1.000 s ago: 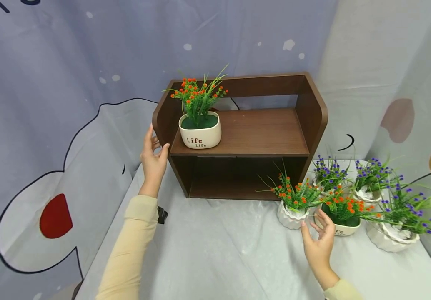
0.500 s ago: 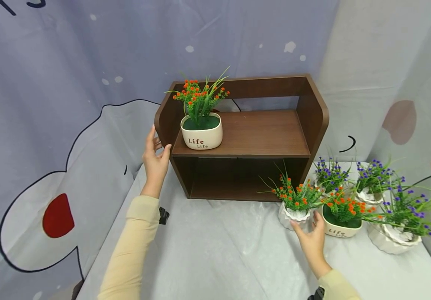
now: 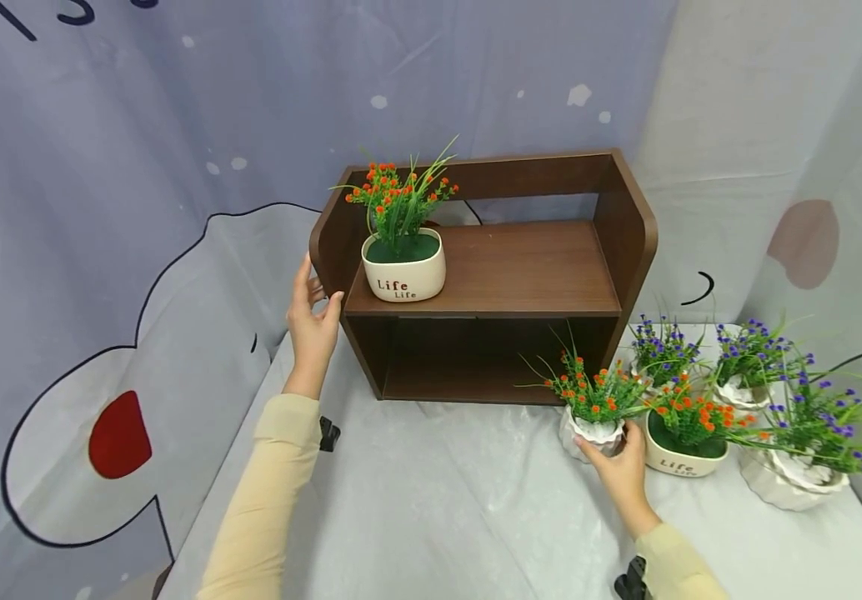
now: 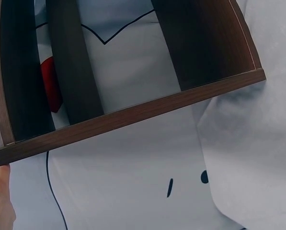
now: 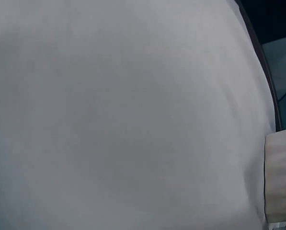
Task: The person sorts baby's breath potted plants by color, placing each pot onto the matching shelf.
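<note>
My left hand (image 3: pixel 313 329): spread against shelf (image 3: pixel 528 262); my right hand (image 3: pixel 621 469): gripping white pot (image 3: pixel 572 433), best held below its orange flowers (image 3: pixel 593 395).

Cloth-screened work spot, kind of room unclear: printed curtain (image 3: pixel 506 75) round back and sides, pale-covered tabletop (image 3: pixel 446 508).

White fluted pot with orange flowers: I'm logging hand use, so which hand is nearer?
Right. The right hand touches the pot; the left hand is farther left, at the left side of the brown wooden shelf.
</note>
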Motion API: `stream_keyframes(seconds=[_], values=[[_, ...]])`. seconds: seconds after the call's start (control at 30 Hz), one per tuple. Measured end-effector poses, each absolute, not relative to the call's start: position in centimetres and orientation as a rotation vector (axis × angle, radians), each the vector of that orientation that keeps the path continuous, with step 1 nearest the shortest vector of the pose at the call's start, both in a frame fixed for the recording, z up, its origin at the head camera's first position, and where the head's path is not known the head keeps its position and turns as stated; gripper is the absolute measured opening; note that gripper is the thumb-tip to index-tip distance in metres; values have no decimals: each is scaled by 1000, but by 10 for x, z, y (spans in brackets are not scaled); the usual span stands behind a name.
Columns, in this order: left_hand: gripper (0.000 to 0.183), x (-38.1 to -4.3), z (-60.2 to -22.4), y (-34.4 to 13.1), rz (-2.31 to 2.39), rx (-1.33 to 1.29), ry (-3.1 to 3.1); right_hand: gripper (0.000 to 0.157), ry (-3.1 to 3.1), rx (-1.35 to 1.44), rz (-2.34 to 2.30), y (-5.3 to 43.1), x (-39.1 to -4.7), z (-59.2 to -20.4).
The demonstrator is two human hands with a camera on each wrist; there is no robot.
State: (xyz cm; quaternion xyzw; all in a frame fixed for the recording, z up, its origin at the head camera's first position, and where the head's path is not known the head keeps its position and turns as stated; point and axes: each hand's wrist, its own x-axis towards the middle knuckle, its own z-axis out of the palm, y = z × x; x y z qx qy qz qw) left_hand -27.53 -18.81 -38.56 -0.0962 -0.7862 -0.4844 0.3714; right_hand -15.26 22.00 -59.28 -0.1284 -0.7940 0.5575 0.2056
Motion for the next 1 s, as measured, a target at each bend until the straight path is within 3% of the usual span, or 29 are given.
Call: stream_keyframes(seconds=[0.6,1.0], values=[[62,-275,-385,-188,-1260,-257,-1992,79,-2310,-339,1594,235,-156,-590],[64,-276,-387,-188,-1258,-248,-2002,77,-2355,-321,1560,234,-139,-586]])
